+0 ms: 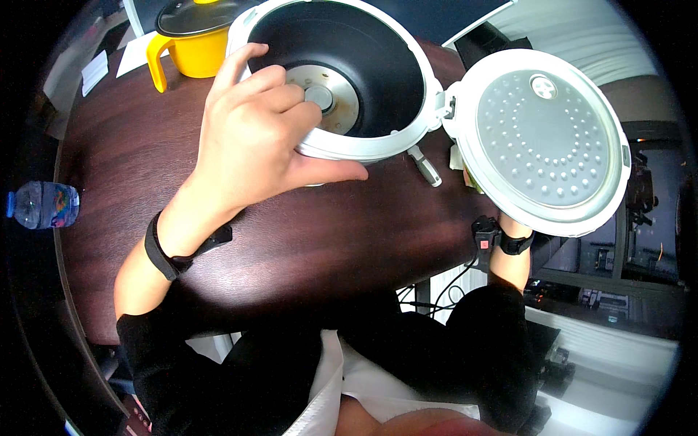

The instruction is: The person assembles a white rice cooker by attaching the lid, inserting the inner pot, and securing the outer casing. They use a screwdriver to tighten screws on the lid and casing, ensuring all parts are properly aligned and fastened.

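A white rice cooker (378, 149) stands at the far middle of the table, its dark inside and round metal heating plate (347, 94) showing. Over its near left rim lies my left hand (258, 127). The fingers bend inward past the rim and the thumb stretches along the outside, so the rim sits between them. To the right, the hinged lid (542, 138) is swung wide, its dotted grey inner face turned toward me. My right hand (515, 227) is behind the lid; only its wrist side shows, and the fingers are hidden.
A yellow pot (196, 54) with a handle and dark lid stands at the far left. A water bottle (45, 205) is at the left edge. A grey-handled tool (425, 167) lies beside the cooker. A black device with cables (486, 236) is at the table's right edge.
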Motion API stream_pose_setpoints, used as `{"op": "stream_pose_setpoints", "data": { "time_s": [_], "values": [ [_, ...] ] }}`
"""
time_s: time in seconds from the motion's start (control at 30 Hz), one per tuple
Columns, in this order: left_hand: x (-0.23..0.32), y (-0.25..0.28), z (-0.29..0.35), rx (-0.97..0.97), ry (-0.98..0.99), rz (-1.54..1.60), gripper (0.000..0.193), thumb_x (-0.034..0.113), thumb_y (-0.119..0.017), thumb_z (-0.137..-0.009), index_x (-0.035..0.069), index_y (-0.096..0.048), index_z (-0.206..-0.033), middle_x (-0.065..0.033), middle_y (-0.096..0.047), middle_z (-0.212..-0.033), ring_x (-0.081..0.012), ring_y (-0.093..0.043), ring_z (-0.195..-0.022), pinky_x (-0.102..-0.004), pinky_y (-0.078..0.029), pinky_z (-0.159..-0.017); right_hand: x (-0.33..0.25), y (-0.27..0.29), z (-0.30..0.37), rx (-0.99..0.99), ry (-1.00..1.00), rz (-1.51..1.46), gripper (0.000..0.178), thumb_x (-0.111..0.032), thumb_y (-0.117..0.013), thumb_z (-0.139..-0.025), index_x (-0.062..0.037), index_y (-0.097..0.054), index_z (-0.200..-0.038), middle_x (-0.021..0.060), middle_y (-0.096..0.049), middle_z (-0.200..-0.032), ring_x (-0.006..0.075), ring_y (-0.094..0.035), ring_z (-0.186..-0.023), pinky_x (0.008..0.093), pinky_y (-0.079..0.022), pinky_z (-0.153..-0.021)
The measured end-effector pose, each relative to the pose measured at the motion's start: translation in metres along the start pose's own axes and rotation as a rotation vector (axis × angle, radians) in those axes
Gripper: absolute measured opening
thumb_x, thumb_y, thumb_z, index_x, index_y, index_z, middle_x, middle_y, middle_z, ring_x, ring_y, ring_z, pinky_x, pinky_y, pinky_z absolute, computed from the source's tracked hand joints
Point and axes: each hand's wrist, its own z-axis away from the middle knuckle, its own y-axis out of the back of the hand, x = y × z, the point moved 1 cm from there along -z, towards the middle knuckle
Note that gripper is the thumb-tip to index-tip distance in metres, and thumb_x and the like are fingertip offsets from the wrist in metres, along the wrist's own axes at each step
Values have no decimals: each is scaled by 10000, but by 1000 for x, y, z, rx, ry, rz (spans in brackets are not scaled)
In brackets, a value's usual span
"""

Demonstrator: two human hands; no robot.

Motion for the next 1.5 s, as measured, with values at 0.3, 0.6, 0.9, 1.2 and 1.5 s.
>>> {"op": "stream_pose_setpoints", "data": {
  "time_s": [0.3,0.6,0.9,1.2,1.5],
  "values": [
    [3,-2,2,59,-20,8,530,604,-872,-595,134,-628,-613,13,-527,-612,-166,-563,-675,-354,-434,-787,1,0,-34,33,19,5,445,-224,-831,-881,-12,-630,-1217,73,-666,-1055,147,-646,-892,284,-553,-743],
    [5,-3,3,85,-18,6,531,601,-866,-606,136,-610,-604,25,-499,-604,-164,-536,-658,-338,-407,-752,1,2,-42,46,18,12,429,-228,-815,-900,-11,-633,-1222,77,-672,-1064,158,-657,-909,295,-564,-757],
    [9,-3,4,77,-18,3,534,606,-858,-618,131,-614,-601,29,-544,-614,-156,-534,-663,-339,-397,-751,0,2,-41,50,16,25,413,-232,-800,-919,-10,-636,-1226,82,-678,-1073,169,-668,-926,306,-575,-771],
    [19,12,-8,-15,149,143,619,490,-904,-631,71,-686,-1032,-74,-650,-958,-292,-610,-875,-408,-462,-820,2,-1,-46,51,10,19,398,-236,-784,-938,-9,-639,-1230,86,-684,-1082,180,-679,-944,317,-586,-784],
    [74,-37,-88,31,47,817,855,401,-877,-764,2,-496,-1418,-264,-639,-1222,-417,-668,-1083,-439,-542,-916,14,-5,-65,38,-71,-127,384,-241,-768,-957,-8,-643,-1235,91,-690,-1091,191,-690,-961,328,-597,-798]
  ]
}}
